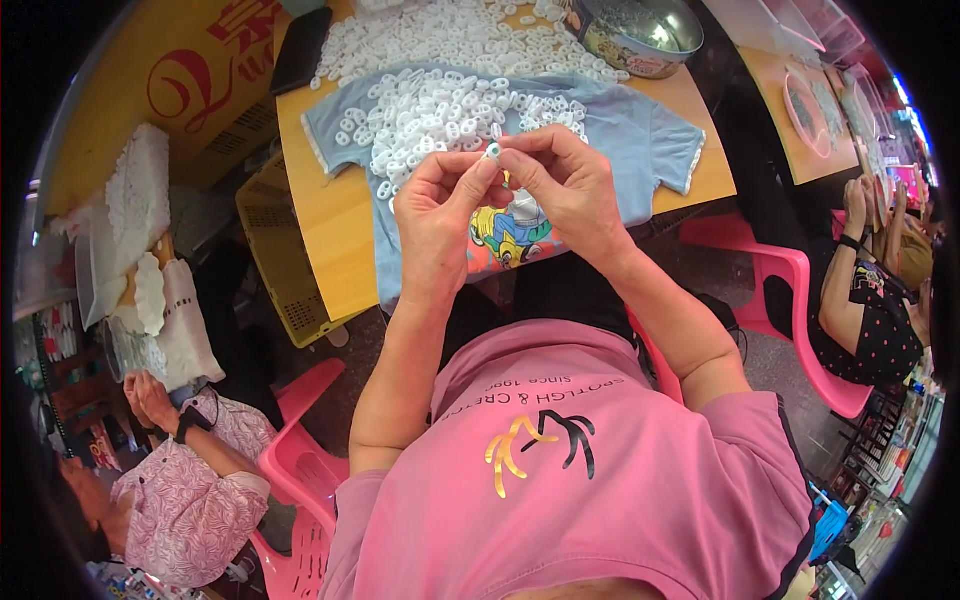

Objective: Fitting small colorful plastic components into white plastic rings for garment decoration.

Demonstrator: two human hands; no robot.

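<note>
Above the near edge of the pile, my left hand [441,215] and my right hand [570,192] meet with thumbs and forefingers pinched together. Between their fingertips is a small white plastic piece [493,151], with a darker greenish spot on it. Part of the piece is hidden by the fingers. Just beyond my hands lies a heap of white oval pieces with two holes each [432,118]. The heap rests on a light blue T-shirt [668,150] with a colourful cartoon print, spread over the table and hanging off its near edge.
The wooden table [318,215] carries a larger spread of white pieces [400,40], a round metal tin [640,45] and a dark phone-like object [302,48]. A yellow crate [290,265] stands left. Other people sit on both sides, near pink chairs [790,300].
</note>
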